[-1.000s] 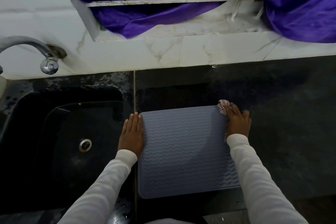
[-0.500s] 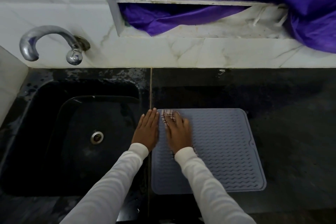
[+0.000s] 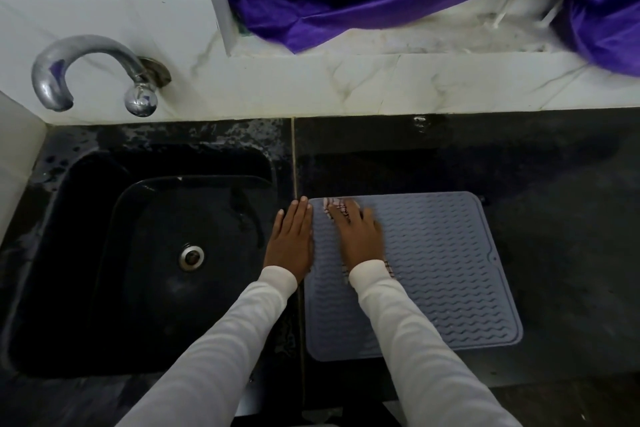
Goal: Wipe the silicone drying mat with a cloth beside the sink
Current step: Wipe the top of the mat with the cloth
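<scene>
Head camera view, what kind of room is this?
Likely a home kitchen: a black sink with a wall tap, a dark stone counter, and a ribbed drying mat beside the sink.

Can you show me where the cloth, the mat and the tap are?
cloth (image 3: 333,207): head view, checked end past the fingertips.
mat (image 3: 446,270): head view, bare ridged middle.
tap (image 3: 86,48): head view, top of curved spout.

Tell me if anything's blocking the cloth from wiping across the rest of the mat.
Nothing visible does. The right hand presses the cloth at the mat's far left corner; the rest lies bare.
</scene>
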Demonstrator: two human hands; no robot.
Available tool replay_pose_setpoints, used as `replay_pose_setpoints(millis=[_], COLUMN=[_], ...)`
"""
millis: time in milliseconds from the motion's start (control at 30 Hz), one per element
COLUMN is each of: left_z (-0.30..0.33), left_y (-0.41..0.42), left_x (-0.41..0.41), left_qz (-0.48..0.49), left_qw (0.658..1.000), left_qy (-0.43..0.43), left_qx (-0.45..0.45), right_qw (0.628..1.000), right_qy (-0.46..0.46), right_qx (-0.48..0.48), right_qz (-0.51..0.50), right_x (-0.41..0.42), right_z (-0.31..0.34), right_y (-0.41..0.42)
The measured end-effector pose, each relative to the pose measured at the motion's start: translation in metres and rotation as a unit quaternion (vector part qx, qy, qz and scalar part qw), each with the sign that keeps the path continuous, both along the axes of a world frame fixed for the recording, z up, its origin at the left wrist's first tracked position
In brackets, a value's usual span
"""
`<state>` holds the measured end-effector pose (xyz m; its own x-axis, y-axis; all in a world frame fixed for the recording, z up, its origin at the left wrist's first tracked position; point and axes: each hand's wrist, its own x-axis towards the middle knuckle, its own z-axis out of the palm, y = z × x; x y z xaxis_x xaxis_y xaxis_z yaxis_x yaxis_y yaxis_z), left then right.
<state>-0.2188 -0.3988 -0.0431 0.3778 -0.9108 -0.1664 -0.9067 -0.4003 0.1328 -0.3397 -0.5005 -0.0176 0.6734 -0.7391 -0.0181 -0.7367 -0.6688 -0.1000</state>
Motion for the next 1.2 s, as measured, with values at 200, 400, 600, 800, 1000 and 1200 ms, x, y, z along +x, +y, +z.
replay_pose_setpoints(millis=[200, 400, 600, 800, 1000, 1200], left_z=[-0.001, -0.006, -0.009, -0.009, -0.013, -0.012], left_y=[0.000, -0.001, -0.002, -0.001, 0.001, 0.002], left_x=[0.001, 0.000, 0.000, -0.001, 0.001, 0.000], left_qz=[0.004, 0.011, 0.018, 0.027, 0.037, 0.047], left_qw=[1.000, 0.999, 0.998, 0.997, 0.995, 0.989], left_qy=[0.001, -0.004, 0.013, 0.031, 0.056, 0.083], left_qx=[-0.031, -0.050, -0.056, -0.065, -0.080, -0.108], right_qw=[0.999, 0.994, 0.988, 0.979, 0.974, 0.960], right_qy=[0.030, 0.034, 0.034, 0.021, -0.066, -0.256], right_qx=[0.003, -0.003, -0.011, -0.012, 0.064, 0.109], right_qz=[-0.041, -0.107, -0.153, -0.201, -0.205, -0.022], right_x=[-0.049, -0.108, -0.154, -0.182, -0.180, -0.118], right_z=[0.011, 0.017, 0.008, 0.007, 0.007, 0.021], right_y=[-0.040, -0.085, -0.128, -0.152, -0.161, -0.119])
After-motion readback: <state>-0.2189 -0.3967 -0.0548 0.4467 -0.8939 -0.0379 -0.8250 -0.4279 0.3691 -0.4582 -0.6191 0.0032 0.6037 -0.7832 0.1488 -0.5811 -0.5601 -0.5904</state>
